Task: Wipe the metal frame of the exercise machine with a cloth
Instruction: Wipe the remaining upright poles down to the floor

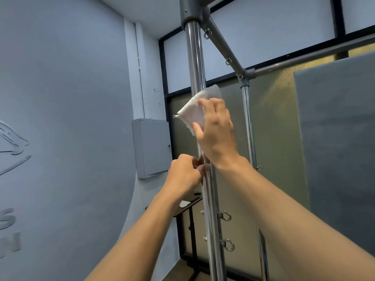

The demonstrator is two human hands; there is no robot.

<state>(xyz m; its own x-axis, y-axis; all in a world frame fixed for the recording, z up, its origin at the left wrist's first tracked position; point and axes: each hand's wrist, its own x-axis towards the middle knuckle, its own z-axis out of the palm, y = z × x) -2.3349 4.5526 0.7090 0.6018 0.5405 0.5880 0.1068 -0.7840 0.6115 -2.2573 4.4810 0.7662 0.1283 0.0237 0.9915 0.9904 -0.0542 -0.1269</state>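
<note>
One chrome pole (195, 57) before grey wall (71, 78); right hand (217, 134) clamps white cloth (192, 112); left hand (184, 175) grips pole.

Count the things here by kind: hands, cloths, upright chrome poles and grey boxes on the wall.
Hands: 2, the left hand and the right hand
Cloths: 1, the white cloth
Upright chrome poles: 2, the near pole and the far pole
Grey wall boxes: 1, the wall box
Total: 6

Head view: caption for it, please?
The right hand presses a cloth on the pole; the left hand grips it below.
</note>
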